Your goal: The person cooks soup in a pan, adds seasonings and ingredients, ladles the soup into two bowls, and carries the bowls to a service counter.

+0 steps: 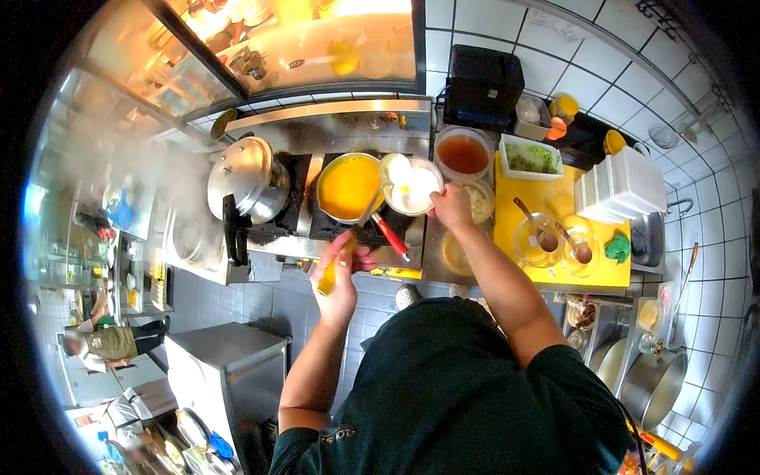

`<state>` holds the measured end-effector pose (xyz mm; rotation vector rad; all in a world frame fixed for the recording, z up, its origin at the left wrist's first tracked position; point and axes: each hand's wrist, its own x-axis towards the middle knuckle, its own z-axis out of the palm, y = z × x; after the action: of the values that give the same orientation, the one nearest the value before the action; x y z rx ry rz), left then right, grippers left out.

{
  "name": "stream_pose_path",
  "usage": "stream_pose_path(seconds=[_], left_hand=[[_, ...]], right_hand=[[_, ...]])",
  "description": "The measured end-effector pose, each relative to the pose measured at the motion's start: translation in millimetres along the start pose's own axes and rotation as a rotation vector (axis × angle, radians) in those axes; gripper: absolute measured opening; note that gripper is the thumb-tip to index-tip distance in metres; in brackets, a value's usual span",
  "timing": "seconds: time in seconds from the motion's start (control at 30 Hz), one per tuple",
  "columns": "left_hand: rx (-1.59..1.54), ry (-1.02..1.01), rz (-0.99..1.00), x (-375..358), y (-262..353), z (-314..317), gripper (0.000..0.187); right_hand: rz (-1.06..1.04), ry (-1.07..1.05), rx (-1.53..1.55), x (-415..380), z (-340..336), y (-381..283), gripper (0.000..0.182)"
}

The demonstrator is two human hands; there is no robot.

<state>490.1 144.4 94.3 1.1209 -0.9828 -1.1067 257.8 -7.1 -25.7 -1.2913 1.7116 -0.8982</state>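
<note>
My left hand [340, 273] grips a yellow-handled ladle [366, 215], its metal shaft slanting up and away. The ladle's rounded head, with white food in it, overlaps the left side of a white bowl [431, 180]. My right hand [453, 206] holds that bowl by its near right rim, the fingers partly hidden. White food [410, 195] lies inside the bowl. Just left of it, a pan [320, 198] of bright yellow-orange liquid sits on the stove. Its red handle [392, 239] points toward me, below the bowl.
A pressure cooker [241, 178] stands on the stove at left, with steam around it. On the right are a tub of reddish-brown liquid [463, 154], a container of chopped greens [530, 158] and a yellow board [507, 265] bearing bowls with ladles. Another person [115, 342] stands far left.
</note>
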Motion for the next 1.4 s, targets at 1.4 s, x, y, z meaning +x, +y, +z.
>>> stream_pose_path(seconds=[1.4], left_hand=[[1.692, -0.701, 0.347, 36.3, -116.4, 35.8, 0.08]], right_hand=[[0.696, 0.198, -1.092, -415.3, -403.0, 413.6, 0.041]])
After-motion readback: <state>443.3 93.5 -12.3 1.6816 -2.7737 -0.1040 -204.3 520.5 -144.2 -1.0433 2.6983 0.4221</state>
